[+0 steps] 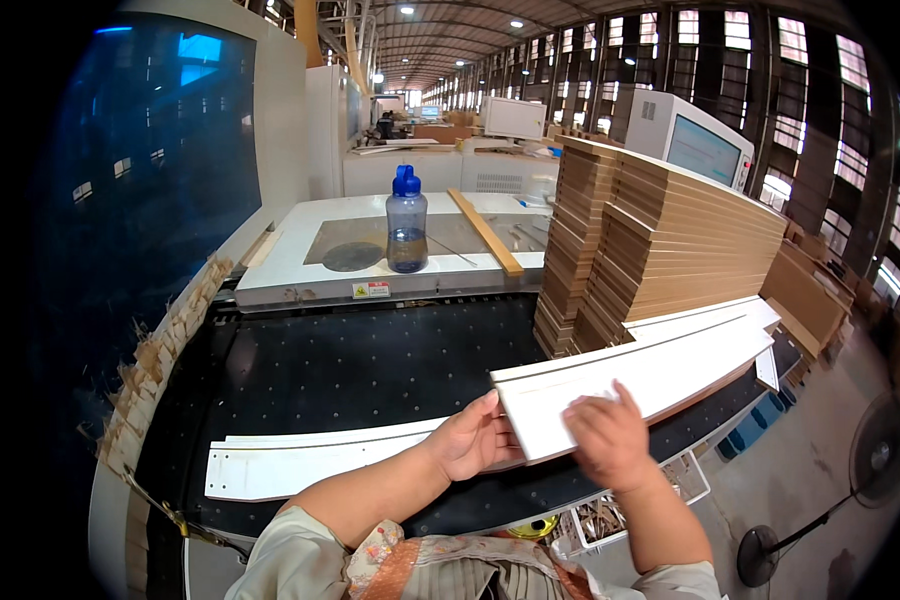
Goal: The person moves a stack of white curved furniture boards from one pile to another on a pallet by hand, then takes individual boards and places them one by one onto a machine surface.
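A long white board [660,370] with a groove along its far edge lies tilted across the right of the black bed. My left hand [475,437] is closed on the board's near left end, its thumb at the edge and the other fingers partly hidden. Over the board's white face is my right hand [610,435], fingers loosely bent and apart, slightly blurred, holding nothing; whether it touches the surface I cannot tell. Another white board [300,465] with small holes at its end lies flat to the left, partly behind my left forearm.
A tall stack of brown-edged boards [660,240] stands beyond the held board. A blue-capped water bottle [406,225] and a wooden strip [485,232] rest on the white machine top. Frayed strips [165,360] line the left machine. A black fan [878,455] stands at right.
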The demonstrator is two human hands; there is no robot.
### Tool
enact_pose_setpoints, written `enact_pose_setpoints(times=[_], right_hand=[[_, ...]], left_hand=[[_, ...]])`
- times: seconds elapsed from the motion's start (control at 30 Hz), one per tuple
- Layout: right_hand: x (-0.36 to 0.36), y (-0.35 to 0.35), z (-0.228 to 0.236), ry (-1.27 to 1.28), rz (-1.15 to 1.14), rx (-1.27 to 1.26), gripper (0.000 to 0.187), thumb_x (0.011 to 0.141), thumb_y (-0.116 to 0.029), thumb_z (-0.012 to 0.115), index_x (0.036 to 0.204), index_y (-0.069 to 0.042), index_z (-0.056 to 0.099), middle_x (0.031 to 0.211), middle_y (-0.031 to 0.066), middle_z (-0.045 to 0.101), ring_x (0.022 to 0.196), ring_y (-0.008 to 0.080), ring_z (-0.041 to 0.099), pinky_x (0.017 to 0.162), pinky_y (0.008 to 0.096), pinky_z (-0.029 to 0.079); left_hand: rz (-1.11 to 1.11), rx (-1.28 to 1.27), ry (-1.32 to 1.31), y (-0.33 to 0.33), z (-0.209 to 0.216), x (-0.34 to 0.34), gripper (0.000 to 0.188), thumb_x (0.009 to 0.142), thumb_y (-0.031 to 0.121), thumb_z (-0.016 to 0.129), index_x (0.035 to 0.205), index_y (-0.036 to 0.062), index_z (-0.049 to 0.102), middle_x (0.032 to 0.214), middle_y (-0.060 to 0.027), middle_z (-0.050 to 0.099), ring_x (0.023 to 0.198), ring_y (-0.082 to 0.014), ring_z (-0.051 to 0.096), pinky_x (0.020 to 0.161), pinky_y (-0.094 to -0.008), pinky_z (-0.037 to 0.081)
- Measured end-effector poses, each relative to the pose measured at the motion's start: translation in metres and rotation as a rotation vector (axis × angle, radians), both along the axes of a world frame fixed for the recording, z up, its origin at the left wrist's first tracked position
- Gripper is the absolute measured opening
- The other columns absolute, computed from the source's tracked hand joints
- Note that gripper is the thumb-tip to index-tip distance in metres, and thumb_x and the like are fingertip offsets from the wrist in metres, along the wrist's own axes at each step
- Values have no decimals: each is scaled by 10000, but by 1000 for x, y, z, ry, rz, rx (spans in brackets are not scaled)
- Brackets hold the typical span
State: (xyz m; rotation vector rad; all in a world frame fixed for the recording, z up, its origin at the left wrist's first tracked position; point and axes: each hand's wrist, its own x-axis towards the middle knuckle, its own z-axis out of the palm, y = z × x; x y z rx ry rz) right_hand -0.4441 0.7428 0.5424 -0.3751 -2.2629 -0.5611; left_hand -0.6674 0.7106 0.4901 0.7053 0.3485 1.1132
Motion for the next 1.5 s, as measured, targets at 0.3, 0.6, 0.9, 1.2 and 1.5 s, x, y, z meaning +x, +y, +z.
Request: enact_pose_setpoints(times=[0.3, 0.6, 0.9, 1.2, 1.5], right_hand=[[-41, -54, 1, 67, 263, -130, 207, 707, -95, 612, 913, -74, 611, 953, 66, 622, 932, 240, 589, 898, 428, 417], [0, -24, -93, 1410, 868, -1418, 640, 885, -466, 454, 1318, -18, 310, 1263, 198, 448, 1114, 313, 500, 820, 438, 509], [-91, -44, -102, 1290, 840, -1848, 417, 882, -131, 472, 1270, -41, 346, 1059, 120, 562, 911, 227, 598, 744, 398, 545], [-173, 4, -172, 1490, 755, -2218, 321, 871, -79, 454, 1175, 10, 401, 1104, 159, 508, 1083, 318, 478, 942, 493, 393], [-157, -15, -108, 1223, 751, -2090, 462, 892, -117, 469, 1301, 9, 295, 1192, 209, 496, 1052, 333, 546, 811, 389, 508]], left_hand=[[394, 19, -93, -61, 22, -74, 556, 762, 229, 473, 1228, -69, 420, 1188, -220, 515, 1096, -347, 514, 958, -426, 399], [847, 56, -103, -162, -51, -217, 578, 701, 290, 467, 1140, -84, 507, 1120, -242, 561, 1002, -358, 573, 890, -419, 459], [1016, 93, -24, -279, -108, -254, 681, 705, 298, 477, 1275, -61, 380, 1257, -229, 467, 1124, -342, 494, 959, -411, 400], [1221, -17, 86, -328, -131, -263, 590, 730, 312, 472, 1196, -49, 472, 1146, -215, 552, 1020, -328, 560, 892, -404, 447], [1428, -215, 171, -246, -68, -284, 425, 763, 237, 556, 1089, -32, 525, 1042, -153, 595, 933, -287, 589, 830, -378, 475]])
